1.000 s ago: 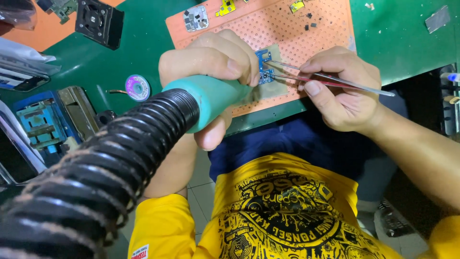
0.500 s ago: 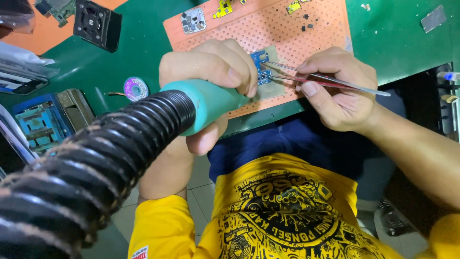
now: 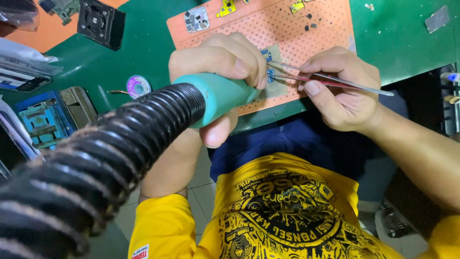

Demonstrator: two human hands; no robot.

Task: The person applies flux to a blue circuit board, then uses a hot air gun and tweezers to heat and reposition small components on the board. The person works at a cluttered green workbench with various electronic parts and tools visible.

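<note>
Head view: left hand (image 3: 218, 60) around teal handle (image 3: 218, 96).

Your single head camera looks steeply down from close above, facing the green-matted counter (image 3: 143, 52) edge, your lap and the tiled floor. A ribbed black hose (image 3: 96, 163) looms nearest the lens, lower left.

Green bench mat (image 3: 397, 43), carrying an orange perforated pad (image 3: 306, 38) directly under and beyond the fingertips (image 3: 249, 67). Solder wick spool (image 3: 138, 86) left of the fingers; black fan (image 3: 101, 23) farther left, beyond them.
</note>
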